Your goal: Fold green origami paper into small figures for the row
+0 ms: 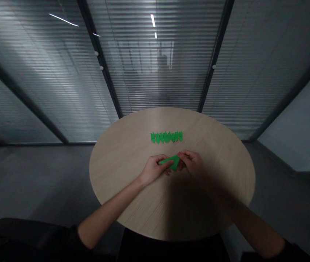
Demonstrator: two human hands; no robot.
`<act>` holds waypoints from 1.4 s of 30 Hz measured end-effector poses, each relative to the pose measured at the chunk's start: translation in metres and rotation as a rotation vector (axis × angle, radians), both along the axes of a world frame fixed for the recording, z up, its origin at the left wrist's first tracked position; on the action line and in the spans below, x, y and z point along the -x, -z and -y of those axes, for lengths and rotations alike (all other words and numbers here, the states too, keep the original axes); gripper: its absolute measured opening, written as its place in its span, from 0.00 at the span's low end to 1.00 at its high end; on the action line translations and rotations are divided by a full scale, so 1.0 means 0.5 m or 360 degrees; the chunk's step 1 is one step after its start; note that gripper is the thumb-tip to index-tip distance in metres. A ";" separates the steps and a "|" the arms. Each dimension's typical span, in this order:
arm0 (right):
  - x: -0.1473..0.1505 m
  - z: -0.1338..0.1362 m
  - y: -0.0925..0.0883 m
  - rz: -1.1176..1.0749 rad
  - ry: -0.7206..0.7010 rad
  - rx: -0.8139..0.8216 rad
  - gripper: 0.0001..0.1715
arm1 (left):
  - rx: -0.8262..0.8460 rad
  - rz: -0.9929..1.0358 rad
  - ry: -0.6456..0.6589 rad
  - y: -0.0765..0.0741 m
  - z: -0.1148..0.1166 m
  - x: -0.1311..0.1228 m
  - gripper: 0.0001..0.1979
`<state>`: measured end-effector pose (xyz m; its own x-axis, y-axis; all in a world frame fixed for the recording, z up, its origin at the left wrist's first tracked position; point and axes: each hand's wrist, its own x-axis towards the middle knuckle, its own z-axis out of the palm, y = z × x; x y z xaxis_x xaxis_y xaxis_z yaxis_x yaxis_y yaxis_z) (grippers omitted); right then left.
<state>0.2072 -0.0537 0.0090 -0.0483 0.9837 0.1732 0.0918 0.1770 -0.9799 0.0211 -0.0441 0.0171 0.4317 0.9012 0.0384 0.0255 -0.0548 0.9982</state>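
Rounded wooden table [122, 156] bearing a single row of green pieces [167, 137].
The top is showing a pale, light-brown surface with fine grain and a smooth, curving edge. The green pieces are resting on the far half, around the middle of the table's width, and are forming a compact line running from left to right. They are sitting close together, several apparently touching or overlapping, and are presenting pointed tips; their small size is preventing an exact count or a finding on individual folds. A broad dark shadow [189, 211] is covering the near part of the top, right of centre, and is reaching the near edge.
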 end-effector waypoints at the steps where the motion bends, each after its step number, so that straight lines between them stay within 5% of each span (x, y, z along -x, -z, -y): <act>1: -0.001 -0.002 0.001 -0.0012 0.0027 0.0005 0.23 | 0.0025 -0.0012 0.0005 0.002 -0.002 0.002 0.14; 15: -0.009 -0.018 0.021 -0.0137 0.0063 0.0245 0.25 | 0.0247 0.0424 -0.0255 0.022 -0.017 0.008 0.21; 24: -0.024 -0.034 0.049 -0.0079 0.0010 0.0343 0.21 | 0.0179 0.0321 -0.0173 0.037 -0.023 0.016 0.16; 42: -0.017 -0.029 0.041 -0.0026 -0.0011 0.0399 0.19 | 0.0062 0.0143 -0.0192 0.034 -0.023 0.014 0.13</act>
